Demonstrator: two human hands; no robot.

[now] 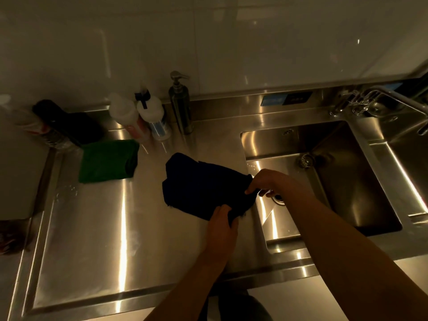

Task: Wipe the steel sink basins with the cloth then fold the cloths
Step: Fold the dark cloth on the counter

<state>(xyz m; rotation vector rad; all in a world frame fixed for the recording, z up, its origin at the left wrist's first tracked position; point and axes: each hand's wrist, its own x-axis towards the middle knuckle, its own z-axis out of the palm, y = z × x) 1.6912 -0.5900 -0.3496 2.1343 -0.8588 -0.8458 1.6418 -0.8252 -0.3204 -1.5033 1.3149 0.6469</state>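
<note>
A dark blue cloth (199, 185) lies partly bunched on the steel counter, just left of the sink basin (342, 181). My left hand (221, 224) grips the cloth's near corner. My right hand (269, 181) pinches its right corner at the basin's left rim. A green cloth (107, 161) lies folded on the counter at the back left, apart from both hands.
Several bottles stand along the back edge: a steel pump dispenser (180, 103), two white bottles (150, 117) and a dark bottle (67, 122). A faucet (370, 100) reaches over the basin at the back right. Water drops (66, 193) lie on the left counter.
</note>
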